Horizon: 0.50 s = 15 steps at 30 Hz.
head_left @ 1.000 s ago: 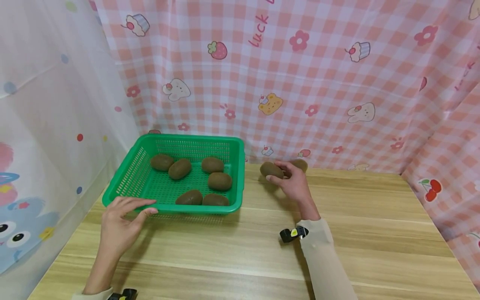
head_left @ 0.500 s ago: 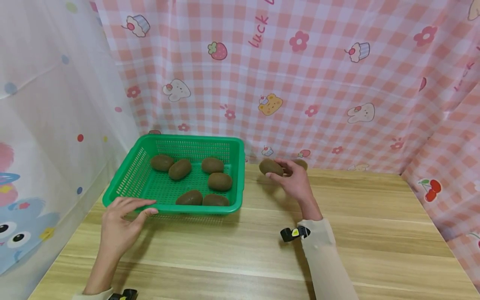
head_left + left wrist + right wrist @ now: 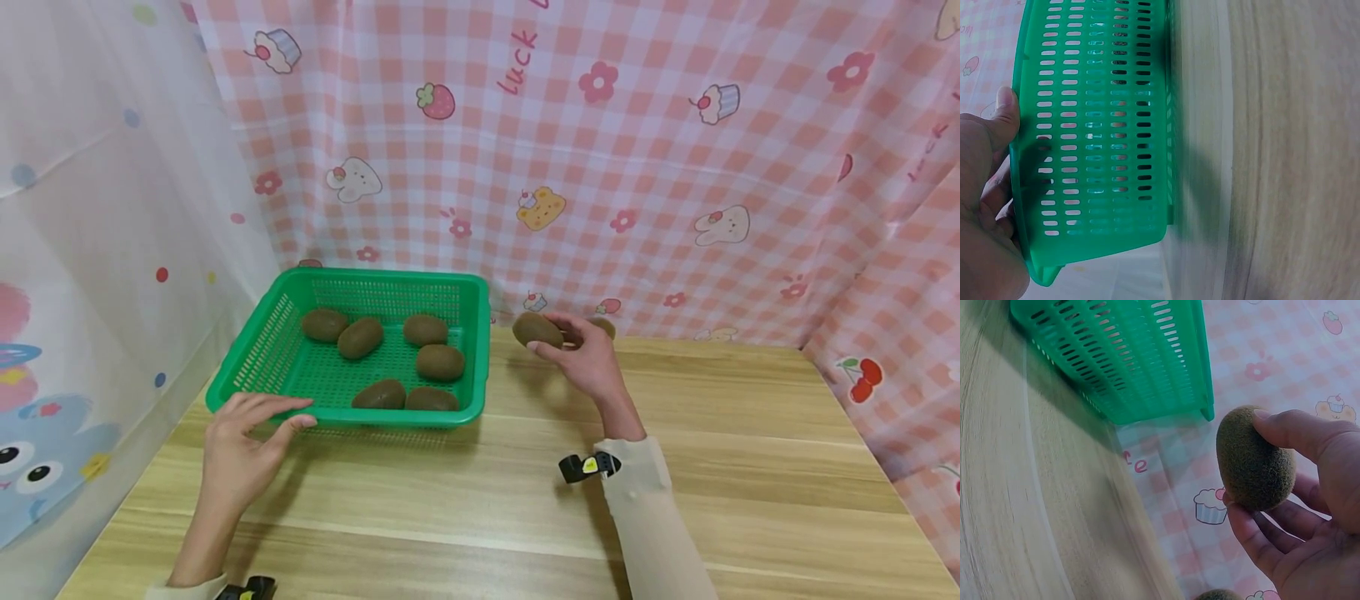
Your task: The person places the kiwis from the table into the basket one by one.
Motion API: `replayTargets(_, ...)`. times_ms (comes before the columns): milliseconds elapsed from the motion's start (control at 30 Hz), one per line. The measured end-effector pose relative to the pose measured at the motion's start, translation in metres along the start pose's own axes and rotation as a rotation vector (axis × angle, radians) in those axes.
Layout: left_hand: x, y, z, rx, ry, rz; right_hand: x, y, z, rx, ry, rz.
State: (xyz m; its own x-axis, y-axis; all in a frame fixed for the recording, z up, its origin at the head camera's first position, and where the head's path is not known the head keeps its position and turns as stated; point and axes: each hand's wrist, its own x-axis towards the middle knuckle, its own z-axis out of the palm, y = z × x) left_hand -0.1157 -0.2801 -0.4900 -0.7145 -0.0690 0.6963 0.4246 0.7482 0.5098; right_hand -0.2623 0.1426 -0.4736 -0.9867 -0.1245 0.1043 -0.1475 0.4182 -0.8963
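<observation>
My right hand [image 3: 588, 358] pinches a brown fuzzy kiwi [image 3: 537, 331] between thumb and fingers, lifted at the back of the table, right of the green plastic basket [image 3: 345, 416]. In the right wrist view, the thumb presses one side of the held kiwi [image 3: 1254, 459] and the fingers curl under it. My left hand [image 3: 243, 450] holds the basket's near left rim, fingers over the edge and thumb on the outside. Several kiwis lie in the basket, among them one kiwi [image 3: 440, 363] at the right. Another kiwi [image 3: 603, 327] is partly hidden behind my right hand.
Everything stands on a wooden table [image 3: 495, 508]. A pink checked cloth [image 3: 480, 167] hangs right behind its back edge, and a white patterned cloth [image 3: 127, 208] hangs at the left. Black wrist cameras, one at the right cuff [image 3: 588, 467], sit on both sleeves.
My right hand has raised the kiwi and moved it slightly left, away from the kiwi behind it. The left hand and the basket stay in place.
</observation>
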Motion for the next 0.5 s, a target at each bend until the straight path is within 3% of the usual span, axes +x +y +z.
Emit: replayTargets(500, 0.0, -0.002, 0.001, 0.021, 0.009, 0.012, -0.005, -0.019, 0.01, 0.073, -0.031, -0.04)
